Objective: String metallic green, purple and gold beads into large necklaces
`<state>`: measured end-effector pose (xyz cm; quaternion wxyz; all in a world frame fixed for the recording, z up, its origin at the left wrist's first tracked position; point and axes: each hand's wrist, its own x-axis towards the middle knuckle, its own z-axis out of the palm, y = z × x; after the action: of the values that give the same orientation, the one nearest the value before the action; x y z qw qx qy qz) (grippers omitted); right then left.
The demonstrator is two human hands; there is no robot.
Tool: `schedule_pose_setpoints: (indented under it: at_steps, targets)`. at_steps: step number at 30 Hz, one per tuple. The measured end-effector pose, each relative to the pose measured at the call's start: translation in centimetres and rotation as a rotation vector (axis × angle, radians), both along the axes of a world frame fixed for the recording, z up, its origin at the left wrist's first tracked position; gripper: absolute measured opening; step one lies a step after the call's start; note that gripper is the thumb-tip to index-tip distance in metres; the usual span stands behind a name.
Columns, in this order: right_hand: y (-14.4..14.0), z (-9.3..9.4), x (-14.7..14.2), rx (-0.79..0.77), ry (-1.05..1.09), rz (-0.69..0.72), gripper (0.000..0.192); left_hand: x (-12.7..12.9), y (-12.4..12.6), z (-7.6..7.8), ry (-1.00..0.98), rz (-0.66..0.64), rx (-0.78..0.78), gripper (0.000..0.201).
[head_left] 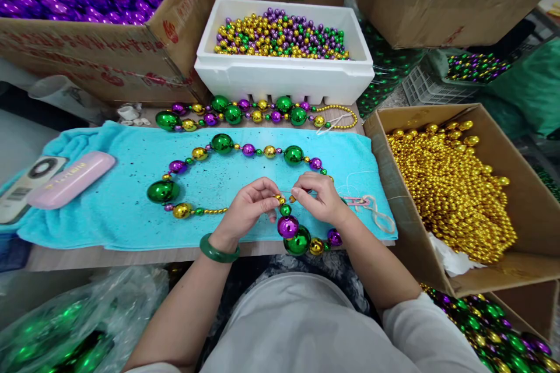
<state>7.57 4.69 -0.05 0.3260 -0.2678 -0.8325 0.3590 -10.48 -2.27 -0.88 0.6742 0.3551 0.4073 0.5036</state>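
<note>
A bead necklace point(222, 143) of green, purple and gold balls lies in a loop on the turquoise towel point(109, 186). My left hand point(247, 208) pinches a small gold bead at the string's near end. My right hand point(317, 196) pinches the other end of the string right beside it, the fingertips of both hands almost touching. Below my hands a purple ball point(287, 226) and a green ball point(298, 241) of the same string hang at the table's front edge. A green bangle point(217, 251) sits on my left wrist.
A finished necklace point(245, 112) lies behind the towel. A white foam box point(284, 73) of small mixed beads stands at the back. A cardboard box point(455, 186) of gold bead strings is at the right. A pink case point(72, 179) and a remote point(26, 186) lie left.
</note>
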Motion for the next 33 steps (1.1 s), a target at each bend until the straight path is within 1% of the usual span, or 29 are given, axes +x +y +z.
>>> schedule_pose_setpoints:
  at_steps: [6, 10, 11, 12, 13, 14, 16, 17, 19, 20, 21, 22, 23, 24, 26, 27, 28, 29, 30, 32, 33]
  targets:
    - [-0.3, -0.1, -0.2, -0.036, -0.034, -0.007, 0.034, 0.0, -0.1, -0.3, -0.037, 0.002, 0.003, 0.023]
    - [-0.4, -0.2, -0.2, -0.083, 0.002, 0.007, 0.037, -0.1, -0.1, -0.3, -0.030, -0.003, 0.010, 0.023]
    - [0.0, -0.4, 0.0, -0.104, 0.017, -0.016, 0.039, -0.2, -0.1, -0.2, -0.014, -0.001, 0.007, 0.023]
    - [0.5, -0.7, 0.4, -0.124, 0.018, -0.066, 0.041, -0.2, -0.1, 0.0, 0.016, 0.006, 0.006, 0.024]
    - [1.3, -1.1, 0.9, -0.135, -0.008, -0.149, 0.042, -0.4, -0.1, 0.2, 0.065, 0.017, 0.008, 0.024]
    - [2.3, -1.5, 1.6, -0.134, -0.070, -0.261, 0.044, -0.5, 0.0, 0.4, 0.141, 0.029, 0.015, 0.023]
    - [4.5, -2.5, 3.4, -0.100, -0.302, -0.514, 0.043, -0.9, 0.3, 0.8, 0.377, 0.073, 0.054, 0.021]
    - [5.5, -2.9, 4.2, -0.081, -0.442, -0.611, 0.042, -1.0, 0.5, 1.0, 0.517, 0.099, 0.083, 0.019]
    - [6.9, -3.3, 5.5, -0.043, -0.639, -0.711, 0.038, -1.3, 0.9, 1.4, 0.740, 0.126, 0.131, 0.017]
    - [7.1, -3.3, 5.8, -0.014, -0.662, -0.723, 0.036, -1.3, 1.2, 1.6, 0.787, 0.120, 0.142, 0.017]
    - [7.0, -3.1, 5.7, 0.015, -0.628, -0.711, 0.034, -1.3, 1.5, 1.8, 0.786, 0.099, 0.141, 0.018]
    - [6.4, -2.8, 5.2, 0.031, -0.544, -0.668, 0.034, -1.1, 1.7, 2.0, 0.745, 0.070, 0.132, 0.020]
    - [5.6, -2.4, 4.3, 0.021, -0.432, -0.587, 0.036, -0.9, 1.9, 2.3, 0.682, 0.040, 0.121, 0.022]
    - [4.6, -2.0, 3.2, -0.017, -0.311, -0.472, 0.040, -0.6, 2.1, 2.6, 0.613, 0.016, 0.114, 0.023]
    - [2.4, -0.9, 0.8, -0.167, -0.143, -0.160, 0.042, -0.2, 2.3, 3.3, 0.503, -0.018, 0.110, 0.025]
    - [1.5, -0.3, -0.2, -0.233, -0.121, -0.036, 0.041, -0.1, 2.3, 3.7, 0.475, -0.037, 0.107, 0.026]
    - [0.9, 0.5, -1.0, -0.285, -0.128, 0.046, 0.036, -0.2, 2.2, 3.9, 0.464, -0.066, 0.100, 0.026]
    - [0.6, 1.4, -1.3, -0.322, -0.141, 0.077, 0.030, -0.6, 2.1, 4.1, 0.469, -0.112, 0.089, 0.027]
    - [0.5, 2.4, -1.2, -0.344, -0.145, 0.066, 0.022, -1.3, 1.9, 4.3, 0.487, -0.172, 0.077, 0.027]
    - [1.1, 4.8, 0.0, -0.362, -0.097, -0.012, 0.012, -3.3, 1.6, 4.5, 0.558, -0.314, 0.061, 0.025]
    - [1.6, 6.2, 0.8, -0.360, -0.052, -0.040, 0.012, -4.4, 1.5, 4.7, 0.600, -0.360, 0.065, 0.023]
